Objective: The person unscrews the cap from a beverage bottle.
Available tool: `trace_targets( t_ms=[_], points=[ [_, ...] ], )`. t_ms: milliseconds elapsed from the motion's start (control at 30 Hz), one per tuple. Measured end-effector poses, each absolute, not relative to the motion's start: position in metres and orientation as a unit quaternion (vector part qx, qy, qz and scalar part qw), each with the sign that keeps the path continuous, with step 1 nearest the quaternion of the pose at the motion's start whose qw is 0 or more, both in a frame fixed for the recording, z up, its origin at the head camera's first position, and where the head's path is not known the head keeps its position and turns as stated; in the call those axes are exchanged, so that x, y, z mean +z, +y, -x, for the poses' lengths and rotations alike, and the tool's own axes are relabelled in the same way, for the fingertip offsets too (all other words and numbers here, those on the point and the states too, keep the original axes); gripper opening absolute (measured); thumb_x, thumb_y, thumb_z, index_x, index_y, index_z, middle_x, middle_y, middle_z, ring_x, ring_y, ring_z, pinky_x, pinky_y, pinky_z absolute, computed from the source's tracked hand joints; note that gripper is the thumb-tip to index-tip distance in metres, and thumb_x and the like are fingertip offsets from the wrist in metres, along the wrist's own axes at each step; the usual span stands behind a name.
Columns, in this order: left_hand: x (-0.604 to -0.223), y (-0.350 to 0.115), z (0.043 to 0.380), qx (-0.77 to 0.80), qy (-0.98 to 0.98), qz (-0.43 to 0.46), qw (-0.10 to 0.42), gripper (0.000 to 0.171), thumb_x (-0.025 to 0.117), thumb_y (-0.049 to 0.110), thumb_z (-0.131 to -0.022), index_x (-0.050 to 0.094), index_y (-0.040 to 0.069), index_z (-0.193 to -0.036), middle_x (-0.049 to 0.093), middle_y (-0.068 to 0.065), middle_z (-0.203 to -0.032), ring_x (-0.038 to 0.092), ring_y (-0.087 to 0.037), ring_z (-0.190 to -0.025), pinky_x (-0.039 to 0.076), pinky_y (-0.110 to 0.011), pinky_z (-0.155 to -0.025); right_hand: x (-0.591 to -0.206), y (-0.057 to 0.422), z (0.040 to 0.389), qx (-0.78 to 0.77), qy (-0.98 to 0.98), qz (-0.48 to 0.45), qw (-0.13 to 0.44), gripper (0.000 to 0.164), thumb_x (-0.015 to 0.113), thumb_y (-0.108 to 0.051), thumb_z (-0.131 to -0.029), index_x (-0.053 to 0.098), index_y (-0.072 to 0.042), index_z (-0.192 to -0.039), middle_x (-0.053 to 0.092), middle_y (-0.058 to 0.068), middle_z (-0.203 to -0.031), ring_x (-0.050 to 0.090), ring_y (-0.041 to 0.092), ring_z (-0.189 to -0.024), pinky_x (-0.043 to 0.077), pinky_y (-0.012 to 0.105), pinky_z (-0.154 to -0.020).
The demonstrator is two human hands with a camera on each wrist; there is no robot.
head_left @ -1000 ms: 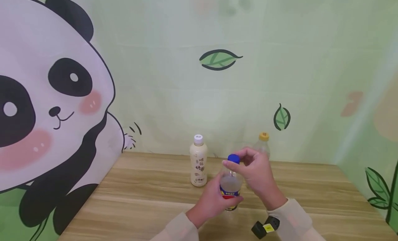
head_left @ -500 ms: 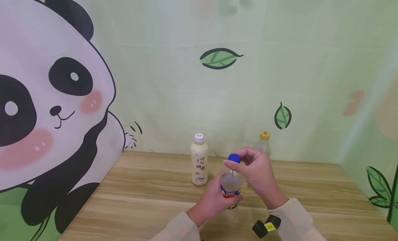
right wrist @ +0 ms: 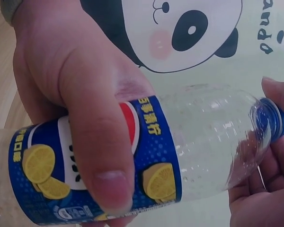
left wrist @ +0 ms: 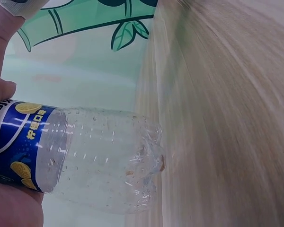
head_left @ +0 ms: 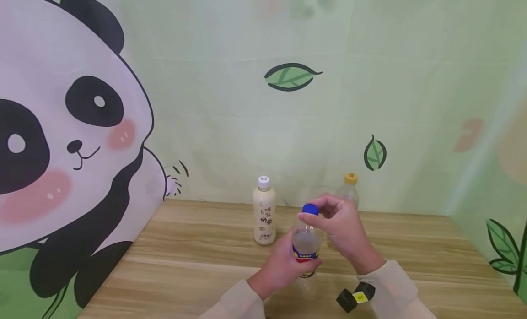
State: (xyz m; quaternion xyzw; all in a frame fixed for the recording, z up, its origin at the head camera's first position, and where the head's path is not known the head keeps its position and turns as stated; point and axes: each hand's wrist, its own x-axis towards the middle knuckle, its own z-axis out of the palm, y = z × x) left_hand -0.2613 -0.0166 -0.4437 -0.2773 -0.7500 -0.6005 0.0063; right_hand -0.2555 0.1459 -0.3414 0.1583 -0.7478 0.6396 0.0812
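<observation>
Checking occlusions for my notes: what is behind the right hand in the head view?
A clear bottle with a yellow cap. The cap and shoulder show above the right hand, which covers most of the lower body.

Held bottle (left wrist: 104,161): clear, glossy plastic, speckled with small highlights. Label (left wrist: 22,144): slick printed film, by its shine. Cap (head_left: 310,209): smooth plastic. We read the table (head_left: 185,259) as wood-grained, smooth, low sheen; the backdrop (head_left: 214,108) as matt cloth, faintly creased; the sleeves (head_left: 393,287) as matt cloth.
</observation>
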Motion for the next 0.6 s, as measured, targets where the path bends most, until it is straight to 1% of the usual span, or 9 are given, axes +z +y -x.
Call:
trace_targets(
  t_ms=[233,400,500,600],
  points=[
    [-0.441,-0.018,0.26,-0.602,-0.746,0.285,-0.004,0.071,0.086,0.02,-0.083,0.048,0.023,-0.142,0.068,0.001,-0.114,0.064,-0.01,-0.1,0.054,-0.027,-0.094,-0.342,0.151,0.26,0.642,-0.742,-0.185,0.052,0.027,0.086,-0.012,-0.082,0.071,0.001,-0.101,0.072,-0.002,-0.093,0.065,0.016,-0.081,0.056,0.026,-0.075],
    [-0.441,-0.019,0.259,-0.601,-0.744,0.292,-0.008,0.071,0.086,0.022,-0.083,0.047,0.022,-0.143,0.068,0.001,-0.113,0.064,-0.009,-0.1,0.054,-0.027,-0.093,-0.343,0.155,0.263,0.635,-0.744,-0.205,0.032,0.028,0.084,-0.011,-0.084,0.07,0.002,-0.105,0.071,-0.003,-0.094,0.066,0.016,-0.082,0.056,0.026,-0.075],
    [-0.442,-0.019,0.258,-0.6,-0.744,0.293,-0.007,0.07,0.086,0.021,-0.082,0.049,0.019,-0.141,0.068,0.0,-0.113,0.064,-0.008,-0.1,0.054,-0.027,-0.093,-0.344,0.157,0.265,0.628,-0.746,-0.221,0.024,0.025,0.083,-0.011,-0.085,0.071,0.0,-0.105,0.071,-0.002,-0.096,0.067,0.016,-0.084,0.057,0.028,-0.077],
    [-0.443,-0.02,0.259,-0.6,-0.743,0.296,-0.006,0.069,0.086,0.02,-0.082,0.049,0.018,-0.141,0.068,-0.001,-0.114,0.064,-0.008,-0.101,0.054,-0.027,-0.094,-0.345,0.16,0.267,0.619,-0.748,-0.239,0.016,0.02,0.082,-0.011,-0.086,0.073,-0.006,-0.104,0.071,-0.002,-0.097,0.067,0.016,-0.085,0.058,0.029,-0.078]
  ],
)
